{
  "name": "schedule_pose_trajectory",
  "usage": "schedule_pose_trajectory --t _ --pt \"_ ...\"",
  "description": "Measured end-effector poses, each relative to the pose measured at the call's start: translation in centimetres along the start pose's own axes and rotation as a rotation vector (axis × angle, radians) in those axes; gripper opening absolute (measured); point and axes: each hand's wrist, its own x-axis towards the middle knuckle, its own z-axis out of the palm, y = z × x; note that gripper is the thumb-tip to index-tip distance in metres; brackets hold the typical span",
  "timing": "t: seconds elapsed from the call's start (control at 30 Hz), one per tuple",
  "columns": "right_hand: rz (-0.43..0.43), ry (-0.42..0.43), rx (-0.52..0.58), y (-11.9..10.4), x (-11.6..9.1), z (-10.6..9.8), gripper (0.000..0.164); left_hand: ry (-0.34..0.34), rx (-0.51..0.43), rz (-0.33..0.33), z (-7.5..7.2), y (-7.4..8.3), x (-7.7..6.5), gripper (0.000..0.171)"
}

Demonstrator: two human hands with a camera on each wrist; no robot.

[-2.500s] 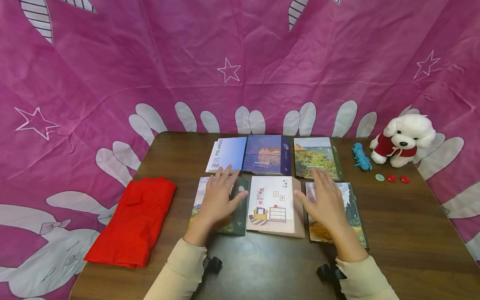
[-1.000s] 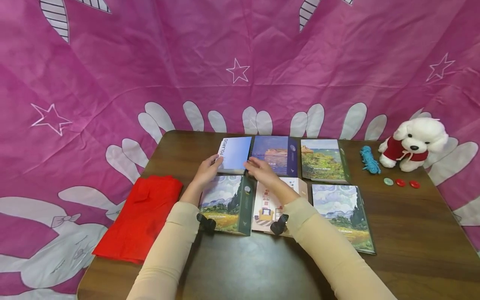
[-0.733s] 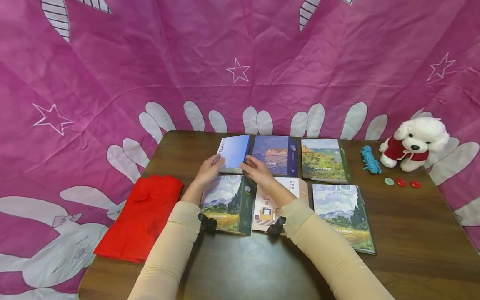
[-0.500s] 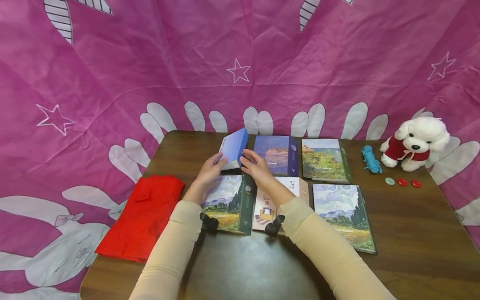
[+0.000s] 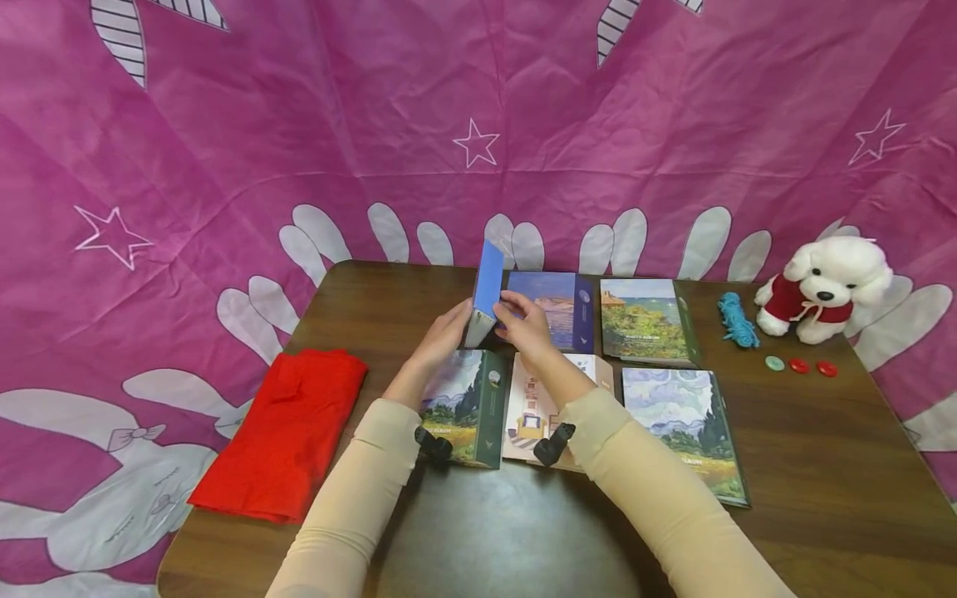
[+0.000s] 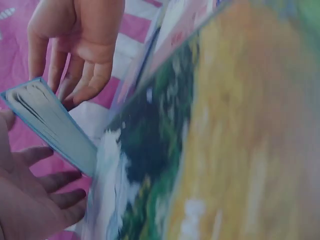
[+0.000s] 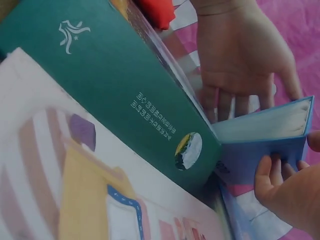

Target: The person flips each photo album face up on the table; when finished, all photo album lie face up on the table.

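Observation:
A small blue photo album point(image 5: 489, 282) stands on edge, raised at the back of the table, with its page edges toward me. My left hand point(image 5: 447, 332) touches one cover, its fingers extended along that side in the right wrist view. My right hand point(image 5: 527, 324) holds the other side, with bent fingertips point(image 7: 276, 170) on the blue cover and the thumb near the corner. In the left wrist view the album's page block point(image 6: 47, 120) shows between both hands. Just below the hands lie a green-spined landscape album point(image 5: 463, 415) and a white album with a room drawing point(image 5: 531, 415).
A purple seascape album point(image 5: 546, 299) and two more landscape albums point(image 5: 639, 320) lie nearby. Folded red cloth point(image 5: 280, 432) is at the left. To the right are blue yarn point(image 5: 738, 320), several buttons point(image 5: 798, 365) and a white plush dog point(image 5: 818, 286). A pink curtain hangs behind.
Both hands moved from over the front albums to the blue one at the back left. It has been tipped up from lying flat and shifted right; the left hand followed rightward.

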Motion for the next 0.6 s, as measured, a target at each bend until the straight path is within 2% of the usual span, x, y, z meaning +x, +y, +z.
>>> schedule_pose_trajectory --t 0.17,0.33,0.53,0.6 --pt "-0.032 -0.007 -0.033 0.0 -0.1 0.0 0.044 0.049 -0.013 -0.007 0.1 0.3 0.0 0.070" --pt "-0.037 -0.021 -0.050 0.4 0.0 0.2 0.047 0.048 -0.086 -0.042 -0.1 0.0 0.1 0.066" --pt "-0.072 -0.115 -0.147 0.8 -0.2 0.8 0.046 0.100 -0.168 0.079 -0.4 0.7 -0.4 0.058" --pt "-0.058 -0.162 -0.201 1.0 -0.2 1.0 0.048 0.126 -0.179 0.094 -0.7 0.7 -0.5 0.056"
